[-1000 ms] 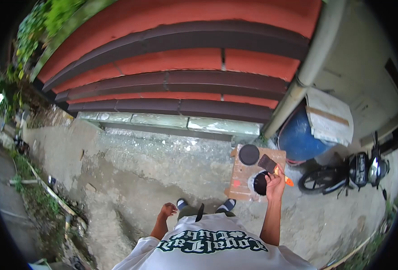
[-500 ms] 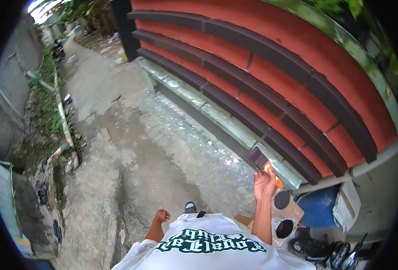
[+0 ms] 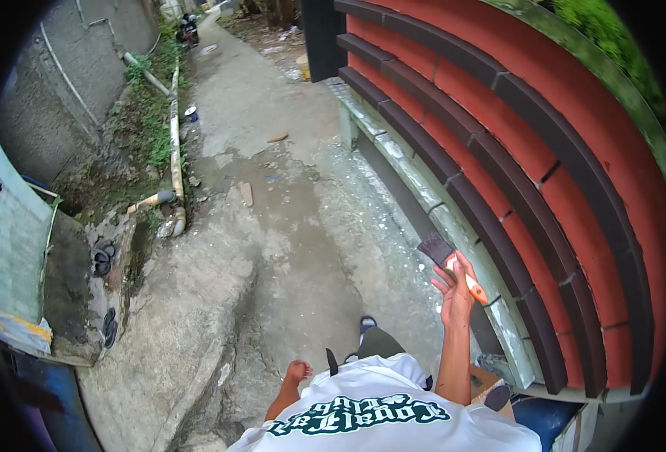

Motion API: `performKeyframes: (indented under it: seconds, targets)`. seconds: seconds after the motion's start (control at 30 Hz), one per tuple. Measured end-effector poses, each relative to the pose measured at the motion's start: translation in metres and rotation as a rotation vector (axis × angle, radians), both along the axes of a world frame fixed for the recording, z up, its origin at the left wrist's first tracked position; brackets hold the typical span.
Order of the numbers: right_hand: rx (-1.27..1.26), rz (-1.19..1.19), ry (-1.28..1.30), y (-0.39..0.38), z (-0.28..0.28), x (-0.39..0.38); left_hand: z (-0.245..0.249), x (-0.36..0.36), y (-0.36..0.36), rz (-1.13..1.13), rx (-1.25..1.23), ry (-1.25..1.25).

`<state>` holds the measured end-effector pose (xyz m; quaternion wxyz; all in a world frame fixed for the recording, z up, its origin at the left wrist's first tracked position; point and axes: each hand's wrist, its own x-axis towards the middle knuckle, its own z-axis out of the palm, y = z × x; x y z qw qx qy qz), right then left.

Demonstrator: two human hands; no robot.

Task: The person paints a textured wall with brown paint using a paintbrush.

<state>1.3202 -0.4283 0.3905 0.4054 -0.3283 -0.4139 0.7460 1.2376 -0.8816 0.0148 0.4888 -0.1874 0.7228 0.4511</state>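
My right hand is closed around the handle of a paintbrush. The brush has a wide head with dark bristles that point up and left, and its handle is white and orange. Beside it runs a red wall with dark brown raised bands, above a pale green ledge. The bristles appear apart from the wall. Low by my white shirt, my left hand hangs with its fingers curled in, and nothing shows in it.
A concrete path stretches ahead. Along its left side lie a pipe, weeds and dark sandals. A cardboard box and a blue container stand at lower right, partly hidden by my arm and shirt.
My view has swung right along the path. The paintbrush stays in my right hand, now tilted more sideways. The box and paint containers at lower right have mostly slipped behind my body.
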Motion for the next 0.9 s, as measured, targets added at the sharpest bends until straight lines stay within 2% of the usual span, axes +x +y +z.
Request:
performKeyframes:
  seconds: [0.13, 0.5, 0.6, 0.7, 0.9]
  targets:
    - [0.003, 0.042, -0.01, 0.033, -0.008, -0.082, 0.006, -0.044, 0.036, -0.005, 0.086, 0.036]
    - [-0.048, 0.095, 0.139, 0.163, -0.009, -0.314, 0.027, -0.244, 0.1, 0.165, -0.086, 0.046]
    - [-0.034, 0.105, 0.118, 0.191, -0.007, -0.359, 0.031, -0.279, 0.126, 0.276, 0.004, 0.069]
    - [0.002, 0.086, 0.104, 0.216, -0.001, -0.406, 0.035, -0.317, 0.16, 0.241, -0.008, 0.067]
    - [0.055, 0.027, 0.129, 0.262, -0.001, -0.504, -0.002, -0.401, 0.176, 0.095, 0.055, 0.111]
